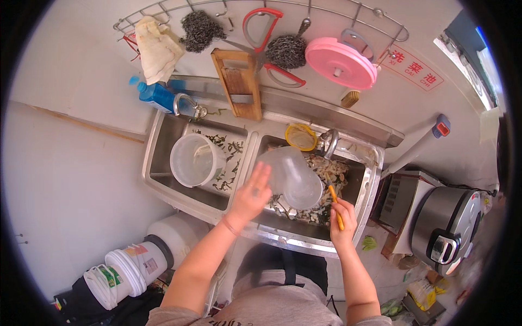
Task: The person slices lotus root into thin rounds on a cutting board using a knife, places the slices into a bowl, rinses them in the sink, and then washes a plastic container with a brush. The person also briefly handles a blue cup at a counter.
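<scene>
My right hand (343,222) grips a yellow-handled brush or similar tool (334,201), its tip among wet food scraps (338,175) in the right sink basin. My left hand (253,197), blurred, has its fingers extended at the left edge of translucent plastic containers (301,187) in that basin; whether it touches them I cannot tell. Nothing shows in the left hand. A round translucent tub (195,161) stands in the left basin beside scattered green leaf scraps (230,163). A yellow-rimmed strainer or bowl (301,137) rests at the back of the right basin.
Two faucets (332,142) stand behind the basins. A wooden grater (238,87) leans on the back ledge, right of a blue bottle (157,97). Red-handled scissors (261,45), steel scrubbers (285,51) and a pink lid (341,63) hang above. A large cooker (444,228) stands at right, white buckets (122,273) at lower left.
</scene>
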`<state>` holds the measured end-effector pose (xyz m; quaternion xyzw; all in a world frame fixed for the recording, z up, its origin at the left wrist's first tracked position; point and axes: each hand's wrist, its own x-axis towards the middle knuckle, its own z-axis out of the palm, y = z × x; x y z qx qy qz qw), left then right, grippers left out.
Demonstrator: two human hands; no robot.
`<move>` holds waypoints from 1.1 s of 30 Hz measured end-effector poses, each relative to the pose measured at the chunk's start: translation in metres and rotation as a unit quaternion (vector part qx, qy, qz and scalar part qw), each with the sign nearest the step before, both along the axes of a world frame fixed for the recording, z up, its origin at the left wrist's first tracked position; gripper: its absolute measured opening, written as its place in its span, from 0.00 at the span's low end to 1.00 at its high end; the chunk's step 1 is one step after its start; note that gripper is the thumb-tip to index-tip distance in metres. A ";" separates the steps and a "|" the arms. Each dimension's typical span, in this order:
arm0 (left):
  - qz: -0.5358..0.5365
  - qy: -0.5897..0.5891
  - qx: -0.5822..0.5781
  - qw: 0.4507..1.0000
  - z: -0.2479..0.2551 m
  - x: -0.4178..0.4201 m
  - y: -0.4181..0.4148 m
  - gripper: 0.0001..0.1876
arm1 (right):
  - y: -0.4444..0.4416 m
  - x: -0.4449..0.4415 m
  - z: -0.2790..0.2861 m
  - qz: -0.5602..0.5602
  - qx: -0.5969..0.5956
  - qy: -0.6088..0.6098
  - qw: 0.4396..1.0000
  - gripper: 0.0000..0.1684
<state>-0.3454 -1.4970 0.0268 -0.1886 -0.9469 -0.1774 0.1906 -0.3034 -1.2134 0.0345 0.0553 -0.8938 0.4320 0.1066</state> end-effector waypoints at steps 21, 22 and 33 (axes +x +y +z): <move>0.279 -0.247 0.633 0.679 -0.053 -0.057 0.011 0.32 | -0.034 -0.033 0.001 0.025 -0.186 -0.016 0.982 0.05; 0.282 -0.280 0.572 0.717 -0.033 -0.060 0.019 0.31 | -0.038 -0.036 0.011 0.015 -0.194 -0.007 0.981 0.06; 0.158 -0.277 0.273 0.908 0.012 -0.027 0.033 0.28 | 0.001 -0.050 0.009 0.255 0.046 -0.003 0.966 0.12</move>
